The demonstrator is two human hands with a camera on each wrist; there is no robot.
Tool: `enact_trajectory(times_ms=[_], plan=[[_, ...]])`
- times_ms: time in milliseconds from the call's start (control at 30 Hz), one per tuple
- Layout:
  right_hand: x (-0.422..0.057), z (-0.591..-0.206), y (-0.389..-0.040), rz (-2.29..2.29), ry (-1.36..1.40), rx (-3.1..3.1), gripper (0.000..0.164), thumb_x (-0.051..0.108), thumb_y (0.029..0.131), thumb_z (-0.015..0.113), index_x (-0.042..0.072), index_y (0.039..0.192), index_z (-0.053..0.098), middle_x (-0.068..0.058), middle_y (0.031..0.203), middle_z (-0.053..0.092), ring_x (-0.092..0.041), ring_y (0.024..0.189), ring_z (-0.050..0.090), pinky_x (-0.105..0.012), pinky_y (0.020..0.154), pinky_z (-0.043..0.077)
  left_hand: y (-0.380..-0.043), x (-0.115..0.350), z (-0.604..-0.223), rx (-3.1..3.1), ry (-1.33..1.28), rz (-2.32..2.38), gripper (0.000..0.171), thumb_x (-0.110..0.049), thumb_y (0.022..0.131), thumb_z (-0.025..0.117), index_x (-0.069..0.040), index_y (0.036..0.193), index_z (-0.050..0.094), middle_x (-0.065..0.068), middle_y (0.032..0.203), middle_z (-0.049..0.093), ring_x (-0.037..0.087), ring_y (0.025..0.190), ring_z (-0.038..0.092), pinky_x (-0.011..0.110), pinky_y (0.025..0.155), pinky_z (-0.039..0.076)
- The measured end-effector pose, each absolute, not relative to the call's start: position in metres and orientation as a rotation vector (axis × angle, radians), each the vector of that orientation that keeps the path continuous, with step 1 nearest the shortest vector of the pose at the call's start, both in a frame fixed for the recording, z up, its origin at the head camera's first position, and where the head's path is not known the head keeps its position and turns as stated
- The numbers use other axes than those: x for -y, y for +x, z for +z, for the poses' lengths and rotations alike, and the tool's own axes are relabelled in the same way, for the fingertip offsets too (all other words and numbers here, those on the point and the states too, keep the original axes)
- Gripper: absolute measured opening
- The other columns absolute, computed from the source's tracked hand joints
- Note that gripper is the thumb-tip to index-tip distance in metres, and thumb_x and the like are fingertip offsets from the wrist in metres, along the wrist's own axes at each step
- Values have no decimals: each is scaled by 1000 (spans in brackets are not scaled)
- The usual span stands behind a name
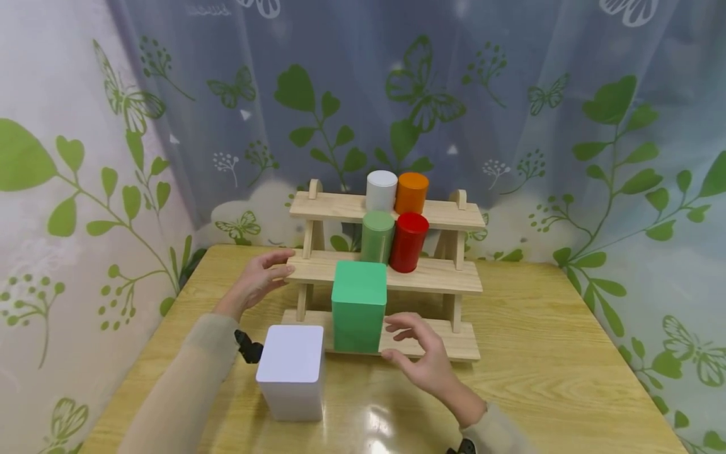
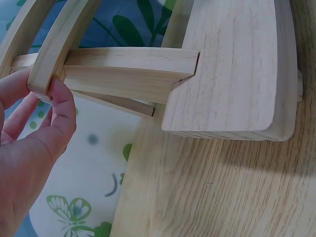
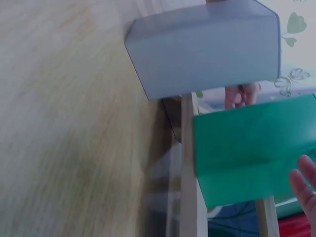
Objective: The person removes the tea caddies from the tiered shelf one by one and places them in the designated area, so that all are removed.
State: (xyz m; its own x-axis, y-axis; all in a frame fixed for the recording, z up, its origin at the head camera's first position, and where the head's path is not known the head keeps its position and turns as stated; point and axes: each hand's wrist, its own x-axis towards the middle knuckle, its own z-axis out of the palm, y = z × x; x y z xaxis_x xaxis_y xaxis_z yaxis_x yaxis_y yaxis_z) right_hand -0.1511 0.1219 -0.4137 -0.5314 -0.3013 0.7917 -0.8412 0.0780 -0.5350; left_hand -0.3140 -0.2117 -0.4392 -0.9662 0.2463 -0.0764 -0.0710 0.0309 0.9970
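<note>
a pale wooden three-tiered shelf (image 1: 442, 277), its middle board pinched at one end by the left hand (image 1: 255, 284); on the lowest tier, an upright, plain green box (image 1: 360, 309), just left of the right hand (image 1: 422, 353), fingers parted, holding nothing.

No text you could read: faint white lettering (image 1: 208, 10) on blue curtain (image 1: 351, 38), high beyond your left fingers (image 1: 279, 256), was too blurred to make out.
</note>
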Motion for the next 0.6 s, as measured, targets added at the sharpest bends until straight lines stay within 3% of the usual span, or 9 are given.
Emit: enact_trajectory(times_ms=[267,533,600], plan=[[-132,-413,-160,1459,1027,1919,46,-17,66,71,-16,109,53,-20,104,59,-40,86,56,-44,66,51,-314,211,-439,-2075,174,2044,52,-14,89,64,-7,137,44,12,138,37,23,112,46,31,83,48],[-136,-410,-163,1475,913,2086,54,-15,70,72,-14,118,47,-21,111,57,-23,99,56,-49,74,49,-313,211,-439,-2075,186,2039,55,-14,89,64,-5,139,42,15,140,35,22,108,48,39,91,44],[-136,-409,-164,1483,886,2120,55,-13,71,72,-14,120,46,-22,113,56,-25,99,56,-49,76,49,-313,211,-439,-2075,179,2041,54,-14,89,64,-6,138,42,14,138,37,21,108,49,40,91,44]])
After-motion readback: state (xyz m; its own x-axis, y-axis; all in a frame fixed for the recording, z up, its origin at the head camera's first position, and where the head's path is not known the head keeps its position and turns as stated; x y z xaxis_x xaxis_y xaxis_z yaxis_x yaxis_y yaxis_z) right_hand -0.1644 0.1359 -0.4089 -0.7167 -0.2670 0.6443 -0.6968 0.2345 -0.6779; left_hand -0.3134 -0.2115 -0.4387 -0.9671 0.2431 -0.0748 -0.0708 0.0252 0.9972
